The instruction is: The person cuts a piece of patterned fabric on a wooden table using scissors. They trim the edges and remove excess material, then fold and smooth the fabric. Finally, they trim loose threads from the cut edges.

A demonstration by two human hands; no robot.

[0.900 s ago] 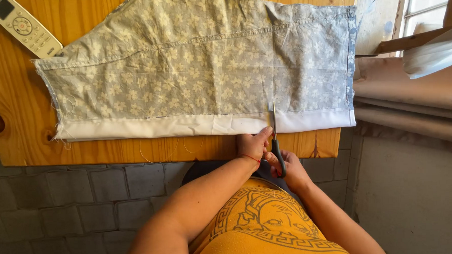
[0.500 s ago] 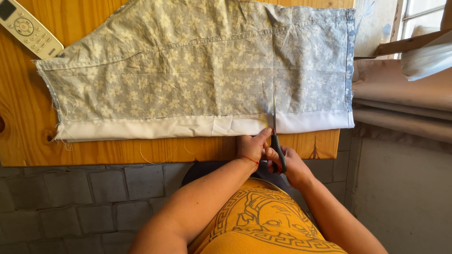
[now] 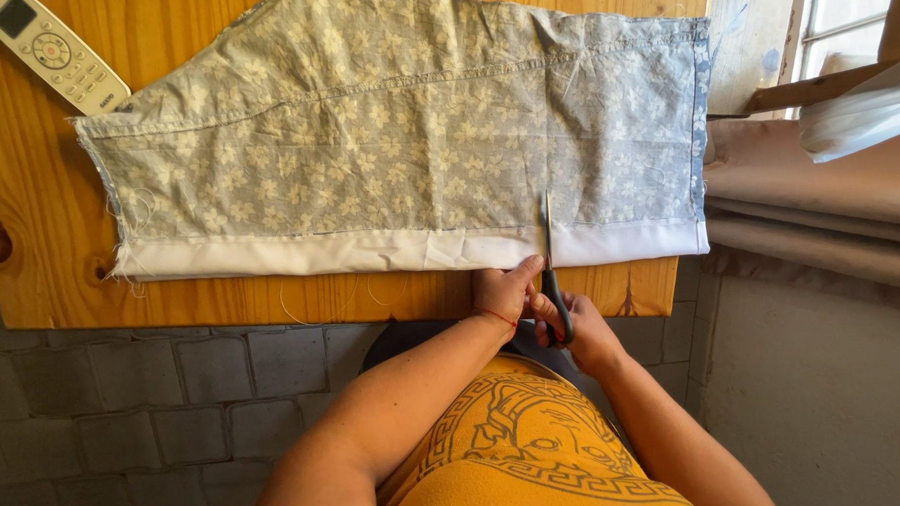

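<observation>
Head view: right hand (image 3: 577, 323) grips scissors (image 3: 551, 269) pointing away, blades across fabric (image 3: 396, 135).

- My one camera sits on the head, looking steeply down past the chest.
- It's close: wooden table (image 3: 272, 294) beyond the fingers (image 3: 519, 274), grey brick floor (image 3: 127, 414) beneath them.

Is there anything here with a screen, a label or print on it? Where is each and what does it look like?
Remote control: top left corner of the wooden table, lying at a slant; long, cream-white, with a small dark screen and rows of buttons.
Printed shirt: on the person, bottom centre; mustard yellow with a dark line-drawn emblem.
No packages or signs in view.
</observation>
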